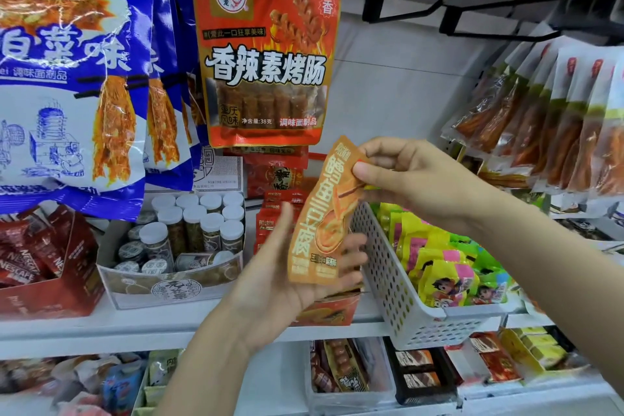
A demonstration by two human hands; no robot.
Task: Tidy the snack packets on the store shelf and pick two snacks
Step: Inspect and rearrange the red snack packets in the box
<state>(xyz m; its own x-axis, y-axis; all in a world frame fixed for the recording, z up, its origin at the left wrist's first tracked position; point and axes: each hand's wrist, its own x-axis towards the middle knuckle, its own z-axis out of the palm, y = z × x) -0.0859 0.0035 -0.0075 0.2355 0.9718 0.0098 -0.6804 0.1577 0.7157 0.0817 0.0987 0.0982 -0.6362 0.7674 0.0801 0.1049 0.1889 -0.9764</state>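
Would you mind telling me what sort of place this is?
Most likely a small shop's snack aisle: packets hang from hooks, boxes and a white basket of sweets sit on a shelf, and both hands hold an orange packet.

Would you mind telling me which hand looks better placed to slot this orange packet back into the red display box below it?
Left, probably. The left hand cradles the orange packet from beneath, directly above the red display box. The right hand only pinches its top edge, farther away.
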